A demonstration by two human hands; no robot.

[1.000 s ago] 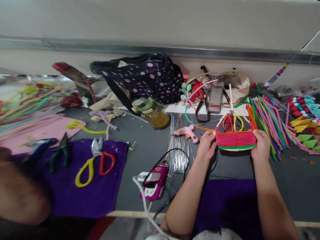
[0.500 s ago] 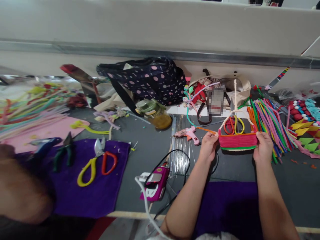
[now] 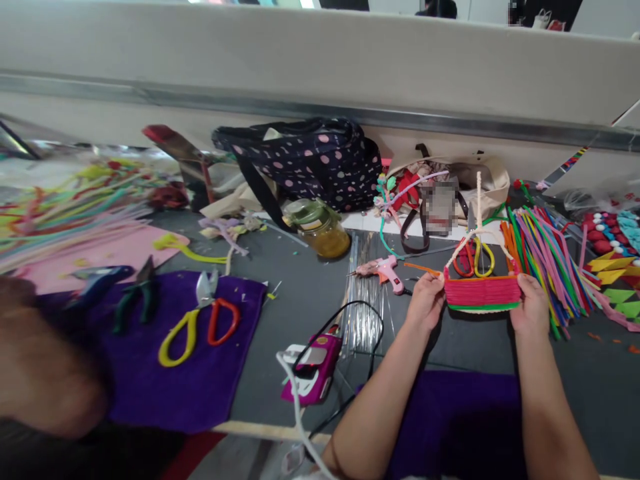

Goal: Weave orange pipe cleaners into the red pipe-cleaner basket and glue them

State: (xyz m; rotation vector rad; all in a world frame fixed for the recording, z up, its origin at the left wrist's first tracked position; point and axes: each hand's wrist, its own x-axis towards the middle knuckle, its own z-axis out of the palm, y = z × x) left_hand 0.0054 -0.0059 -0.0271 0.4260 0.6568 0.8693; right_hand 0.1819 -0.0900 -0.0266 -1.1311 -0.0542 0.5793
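Between my two hands is a small pipe-cleaner basket, mostly deep pink, with a green band low down and an orange strand along its top. A pale, fuzzy handle rises from it. My left hand pinches the basket's left end, where the loose orange pipe cleaner sticks out leftward. The right end is gripped by my right hand. Just behind the basket lie scissors with red and yellow handles. A pink glue gun rests left of my left hand.
Colourful pipe cleaners are heaped at the right. A glass jar stands before a dark patterned bag. A magenta device with cables lies centre. Another person's arm is beside a purple cloth with pliers and larger scissors.
The view has shifted slightly, so most things appear a little farther right. Both hands keep hold of the basket, which looks nearly unchanged in pose.
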